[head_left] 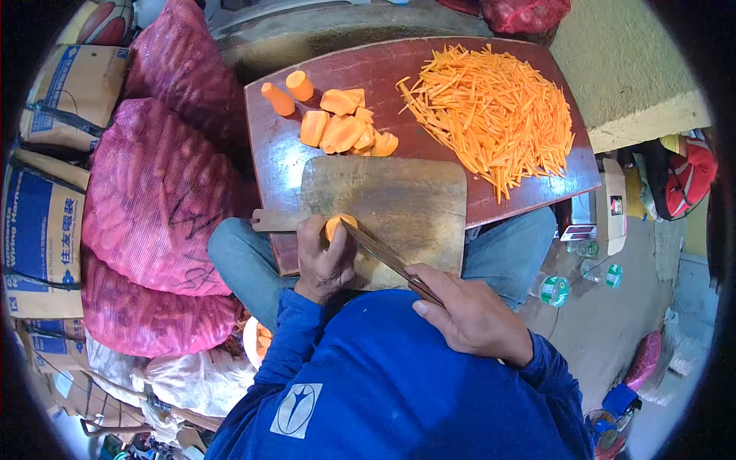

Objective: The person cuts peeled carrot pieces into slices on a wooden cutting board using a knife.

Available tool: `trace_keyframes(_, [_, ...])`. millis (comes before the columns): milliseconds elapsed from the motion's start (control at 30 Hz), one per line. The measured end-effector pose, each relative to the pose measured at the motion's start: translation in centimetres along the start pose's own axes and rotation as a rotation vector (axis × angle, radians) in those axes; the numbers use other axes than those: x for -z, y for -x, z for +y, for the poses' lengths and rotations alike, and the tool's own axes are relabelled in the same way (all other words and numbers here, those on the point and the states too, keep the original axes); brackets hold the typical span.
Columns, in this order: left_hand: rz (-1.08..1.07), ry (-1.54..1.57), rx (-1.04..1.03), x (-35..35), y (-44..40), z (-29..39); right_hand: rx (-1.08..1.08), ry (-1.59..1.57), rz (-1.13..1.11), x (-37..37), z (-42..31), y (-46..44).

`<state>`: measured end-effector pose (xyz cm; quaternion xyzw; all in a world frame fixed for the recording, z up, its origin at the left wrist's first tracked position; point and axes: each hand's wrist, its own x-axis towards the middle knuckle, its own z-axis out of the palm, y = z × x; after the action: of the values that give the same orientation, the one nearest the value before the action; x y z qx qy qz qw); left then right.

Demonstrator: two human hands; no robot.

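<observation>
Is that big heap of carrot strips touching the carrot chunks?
Apart. The head view shows bare reddish tabletop between the carrot strips and the carrot chunks.

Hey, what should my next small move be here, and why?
Probably press the knife down through the carrot piece: your left hand steadies it over the cutting board, and your right hand grips the knife, its front end seemingly against the piece.

One wide view looks forward and steeply down from your head, your left hand and right hand close, most of the table beyond.
</observation>
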<state>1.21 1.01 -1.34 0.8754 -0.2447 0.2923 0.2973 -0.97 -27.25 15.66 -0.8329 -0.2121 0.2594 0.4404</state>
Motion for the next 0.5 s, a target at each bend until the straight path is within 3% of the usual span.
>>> trace_keyframes(500, [0.009,0.052,0.025,0.1,-0.1,0.3,-0.026,0.087,-0.071,1.3,-1.7,-1.9])
